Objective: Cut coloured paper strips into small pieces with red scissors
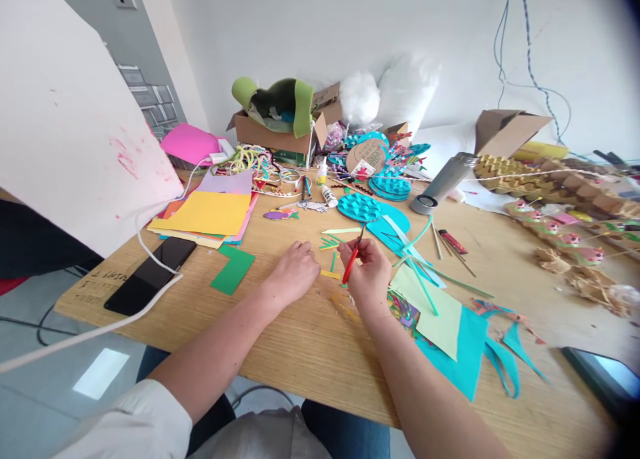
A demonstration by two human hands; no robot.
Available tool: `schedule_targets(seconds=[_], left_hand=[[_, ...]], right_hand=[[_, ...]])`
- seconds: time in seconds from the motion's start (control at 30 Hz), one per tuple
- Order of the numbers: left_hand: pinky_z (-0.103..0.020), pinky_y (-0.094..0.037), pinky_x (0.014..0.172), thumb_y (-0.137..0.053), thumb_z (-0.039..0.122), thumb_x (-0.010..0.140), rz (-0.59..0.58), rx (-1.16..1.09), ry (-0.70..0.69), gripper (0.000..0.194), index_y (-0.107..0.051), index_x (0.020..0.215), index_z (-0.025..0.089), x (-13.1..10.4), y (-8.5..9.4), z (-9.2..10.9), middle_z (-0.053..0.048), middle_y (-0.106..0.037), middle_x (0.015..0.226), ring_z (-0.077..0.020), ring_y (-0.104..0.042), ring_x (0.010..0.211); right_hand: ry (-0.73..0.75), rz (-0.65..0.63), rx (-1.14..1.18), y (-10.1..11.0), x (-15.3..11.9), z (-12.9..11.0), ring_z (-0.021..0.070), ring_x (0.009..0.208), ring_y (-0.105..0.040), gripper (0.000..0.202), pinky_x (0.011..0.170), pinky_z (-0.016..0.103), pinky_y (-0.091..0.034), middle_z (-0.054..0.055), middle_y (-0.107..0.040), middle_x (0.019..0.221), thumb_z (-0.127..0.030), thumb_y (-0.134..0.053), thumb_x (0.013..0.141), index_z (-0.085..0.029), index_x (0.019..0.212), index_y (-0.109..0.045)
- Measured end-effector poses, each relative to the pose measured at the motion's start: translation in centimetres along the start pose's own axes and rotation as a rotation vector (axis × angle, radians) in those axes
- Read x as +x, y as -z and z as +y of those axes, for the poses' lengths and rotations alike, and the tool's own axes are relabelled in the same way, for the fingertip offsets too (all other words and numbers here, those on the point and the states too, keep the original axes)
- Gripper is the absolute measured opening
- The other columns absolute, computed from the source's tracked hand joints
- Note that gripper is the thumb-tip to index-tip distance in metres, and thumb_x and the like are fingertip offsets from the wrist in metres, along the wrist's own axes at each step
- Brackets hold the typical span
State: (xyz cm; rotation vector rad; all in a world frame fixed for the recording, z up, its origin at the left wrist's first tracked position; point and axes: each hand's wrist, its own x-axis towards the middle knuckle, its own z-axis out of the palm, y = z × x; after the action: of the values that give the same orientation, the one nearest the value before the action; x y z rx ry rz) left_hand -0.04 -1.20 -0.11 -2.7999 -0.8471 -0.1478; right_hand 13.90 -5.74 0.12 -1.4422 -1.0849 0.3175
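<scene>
Right hand (370,272) grips red-handled metal scissors (351,262), just right of narrow green and yellow paper strips (330,274). Left hand (293,270) curled left of them — fingertips hidden, I can't tell its hold.

Writing on the table (107,277) and cardboard disc (358,155) is illegible.

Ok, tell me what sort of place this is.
Probably a craft room or small workshop. A stack of coloured paper and a purple fish cutout lie on the wooden table, and the right hand holds red-handled scissors.
</scene>
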Motion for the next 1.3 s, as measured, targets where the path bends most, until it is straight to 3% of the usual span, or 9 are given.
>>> schedule_targets(seconds=[0.33,0.57,0.73,0.87,0.97,1.03,1.1,1.2,1.3], left_hand=[[-0.036,-0.039,0.072,-0.054,0.004,0.078,-0.111,0.015,-0.083,0.017,-0.07,0.075,0.01,1.1,2.5,0.5,-0.014,-0.068,0.072,-0.026,-0.062,0.083],[-0.036,-0.037,0.068,-0.057,0.002,0.076,-0.125,0.055,-0.216,0.016,-0.069,0.069,0.011,1.8,1.7,0.9,-0.013,-0.068,0.066,-0.025,-0.063,0.074],[-0.036,-0.04,0.071,-0.058,0.004,0.076,-0.122,0.047,-0.205,0.017,-0.068,0.064,0.011,1.6,1.4,1.1,-0.013,-0.067,0.063,-0.0249,-0.063,0.075],[-0.035,-0.042,0.074,-0.057,0.004,0.074,-0.084,-0.033,-0.094,0.017,-0.07,0.066,0.012,1.8,2.1,-0.5,-0.012,-0.068,0.065,-0.0235,-0.064,0.078],[-0.033,-0.044,0.075,-0.057,0.009,0.071,0.096,-0.289,0.16,0.015,-0.07,0.065,0.013,1.7,2.9,-2.6,-0.011,-0.07,0.07,-0.0213,-0.063,0.078],[-0.031,-0.046,0.072,-0.06,0.016,0.071,0.217,-0.703,0.384,0.012,-0.071,0.068,0.015,1.4,3.4,-3.7,-0.006,-0.07,0.07,-0.0176,-0.063,0.071],[-0.03,-0.048,0.072,-0.066,0.022,0.067,0.316,-1.243,0.54,0.01,-0.072,0.071,0.015,1.0,3.6,-4.0,-0.004,-0.07,0.072,-0.0156,-0.063,0.068],[-0.032,-0.049,0.078,-0.075,0.023,0.058,0.355,-1.876,0.605,0.015,-0.071,0.069,0.014,0.4,3.2,-3.1,-0.003,-0.07,0.072,-0.0147,-0.063,0.072],[-0.028,-0.048,0.074,-0.077,0.02,0.057,0.332,-2.111,0.627,0.015,-0.071,0.068,0.013,-0.1,2.5,-1.9,-0.002,-0.068,0.069,-0.0116,-0.061,0.067]], right_hand=[[0.058,-0.01,-0.012,-0.1,-0.1,0.3,0.013,0.057,-0.052,0.011,0.057,0.025,-0.043,-0.001,-0.059,0.064,-0.026,-0.063,0.073,-0.019,0.07,-0.055],[0.065,0.004,0.022,0.0,0.0,0.2,0.0136,0.058,-0.053,0.012,0.059,0.026,-0.044,-0.001,-0.059,0.066,-0.027,-0.062,0.074,-0.02,0.07,-0.053],[0.077,-0.001,0.029,-0.1,-0.1,0.4,0.0131,0.056,-0.05,0.014,0.057,0.026,-0.042,-0.002,-0.057,0.064,-0.028,-0.062,0.075,-0.02,0.069,-0.052],[0.077,0.042,0.072,0.0,0.0,0.2,0.0134,0.059,-0.051,0.015,0.06,0.027,-0.043,-0.002,-0.058,0.065,-0.029,-0.063,0.076,-0.02,0.07,-0.053],[0.071,0.118,0.203,0.4,0.4,0.0,0.0145,0.064,-0.055,0.017,0.064,0.028,-0.045,-0.001,-0.06,0.069,-0.03,-0.066,0.076,-0.02,0.071,-0.053],[0.052,0.112,0.27,0.6,0.5,-0.2,0.015,0.065,-0.056,0.018,0.064,0.028,-0.045,0.0,-0.061,0.07,-0.032,-0.067,0.076,-0.019,0.073,-0.054],[0.021,0.02,0.299,0.5,0.3,-0.5,0.0153,0.068,-0.057,0.018,0.065,0.028,-0.046,0.0,-0.062,0.073,-0.033,-0.068,0.076,-0.019,0.076,-0.056],[-0.04,-0.201,0.329,0.1,-0.5,-1.0,0.0165,0.074,-0.06,0.021,0.071,0.03,-0.048,0.003,-0.064,0.082,-0.035,-0.07,0.076,-0.019,0.083,-0.058],[-0.063,-0.311,0.349,-0.5,-1.2,-0.9,0.0167,0.073,-0.059,0.026,0.069,0.03,-0.049,0.002,-0.062,0.081,-0.035,-0.073,0.072,-0.02,0.084,-0.056]])
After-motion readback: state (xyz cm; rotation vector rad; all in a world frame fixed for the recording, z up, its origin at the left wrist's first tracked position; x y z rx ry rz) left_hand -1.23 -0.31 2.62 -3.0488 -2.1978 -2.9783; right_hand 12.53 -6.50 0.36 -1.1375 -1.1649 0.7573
